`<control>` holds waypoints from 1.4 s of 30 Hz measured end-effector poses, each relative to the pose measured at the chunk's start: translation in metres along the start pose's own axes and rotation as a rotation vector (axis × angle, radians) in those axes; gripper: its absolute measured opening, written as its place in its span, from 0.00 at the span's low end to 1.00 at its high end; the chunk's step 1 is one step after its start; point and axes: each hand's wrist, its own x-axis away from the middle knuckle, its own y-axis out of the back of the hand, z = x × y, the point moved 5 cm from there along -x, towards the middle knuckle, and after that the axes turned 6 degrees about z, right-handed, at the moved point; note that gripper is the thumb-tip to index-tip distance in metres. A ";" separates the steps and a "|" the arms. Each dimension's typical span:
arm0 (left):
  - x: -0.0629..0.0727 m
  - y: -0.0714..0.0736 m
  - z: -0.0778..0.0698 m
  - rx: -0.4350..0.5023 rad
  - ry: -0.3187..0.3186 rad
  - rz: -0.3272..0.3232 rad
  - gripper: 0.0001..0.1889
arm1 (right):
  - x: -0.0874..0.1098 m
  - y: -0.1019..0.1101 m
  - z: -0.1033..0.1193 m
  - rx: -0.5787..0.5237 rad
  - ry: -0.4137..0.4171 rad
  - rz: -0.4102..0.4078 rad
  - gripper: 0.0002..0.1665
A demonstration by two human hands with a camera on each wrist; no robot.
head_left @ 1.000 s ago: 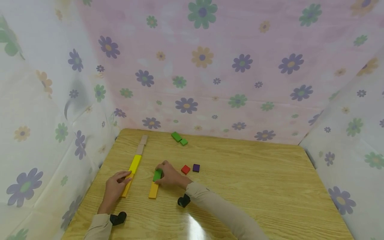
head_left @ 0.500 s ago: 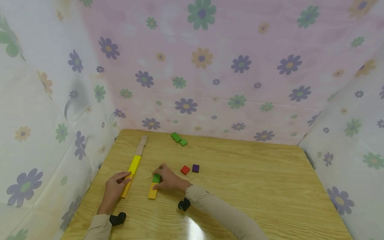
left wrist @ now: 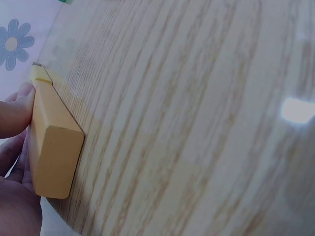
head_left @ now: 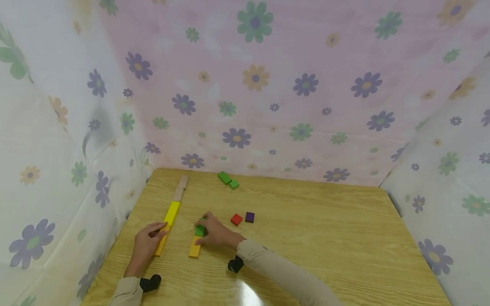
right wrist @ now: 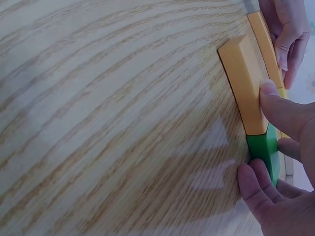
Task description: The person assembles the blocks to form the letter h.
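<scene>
On the left of the head view, a row runs away from me: an orange block, a yellow block and two plain wooden blocks. My left hand pinches the orange block near where it meets the yellow one. To the right lies a shorter row, a green block end to end with a second orange block. My right hand grips this pair. In the right wrist view its thumb presses the orange block, while fingers curl at the green block's far end.
A red block and a dark purple block lie just right of my right hand. Two more green blocks touch near the back edge of the wooden table. Flowered cloth hangs behind and at both sides.
My right thumb has shifted from the seam between the green and orange blocks onto the orange one. The left hand stays in place; the head view has tilted slightly up.
</scene>
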 end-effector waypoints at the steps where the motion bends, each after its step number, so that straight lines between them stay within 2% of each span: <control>1: 0.000 0.000 0.000 -0.001 -0.003 0.002 0.15 | 0.000 0.000 0.000 -0.001 -0.002 -0.001 0.35; 6: 0.000 0.001 -0.002 -0.013 -0.014 0.003 0.15 | 0.001 0.002 0.003 -0.014 0.002 0.004 0.34; 18: 0.000 0.001 -0.002 -0.004 0.004 0.006 0.15 | 0.001 0.006 0.000 -0.060 0.014 0.012 0.32; 29: 0.000 0.001 -0.002 0.011 0.004 0.007 0.14 | -0.002 0.028 -0.007 -0.077 -0.006 -0.030 0.33; 42: 0.000 0.001 0.003 0.037 0.028 0.027 0.14 | -0.013 0.063 -0.029 0.052 -0.029 -0.097 0.31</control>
